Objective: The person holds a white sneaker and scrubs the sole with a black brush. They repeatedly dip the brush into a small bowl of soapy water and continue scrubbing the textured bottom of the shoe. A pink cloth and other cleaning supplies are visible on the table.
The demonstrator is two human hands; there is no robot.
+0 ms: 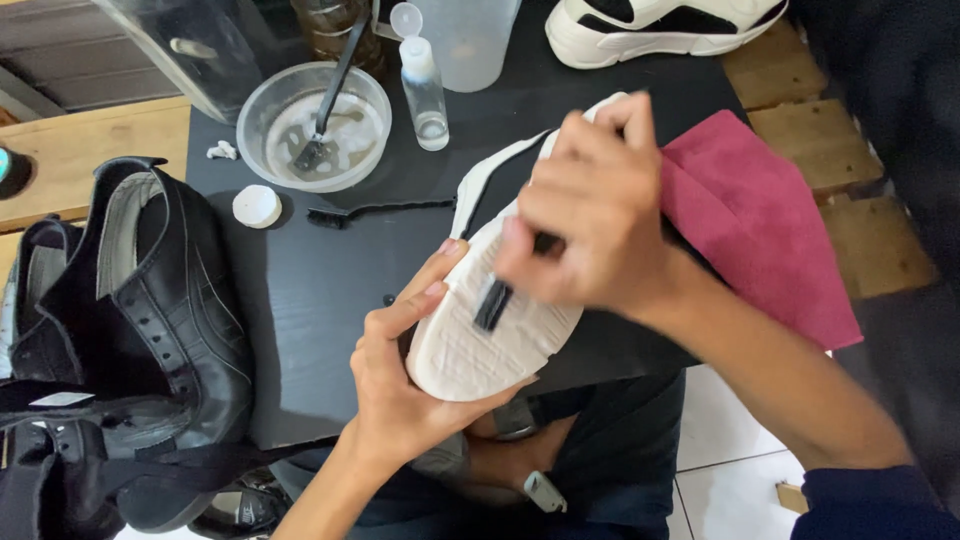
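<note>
— What takes up the most room?

— The black desk (330,280), then the black leather shoes (150,300) piled at its left edge, with a small white label on the strap of the nearest one. A dark red cloth (760,220) lies at the right, partly under the right arm.

— And the shoe being worked on?

— A white sneaker (490,330) held sole-up over the near edge of the desk, above the person's lap. A second white and black sneaker (660,25) sits at the far edge.

— Any containers?

— A clear round bowl (315,125) of cloudy liquid with a dark brush standing in it. Just right of it stands a small clear bottle (425,90), flip cap open, no label that I can make out. A long thin black brush (375,212) lies below the bowl, and a small white cap (257,206) lies left of that brush.

— The hands?

— The left hand (400,380) cups the sneaker's heel end from below, its grip clamped on the sole's edge, thumb along the rim. The right hand (590,210) comes from above, wrist bent, grip pinched together on a small black brush (495,300) whose bristles touch the sole.
</note>
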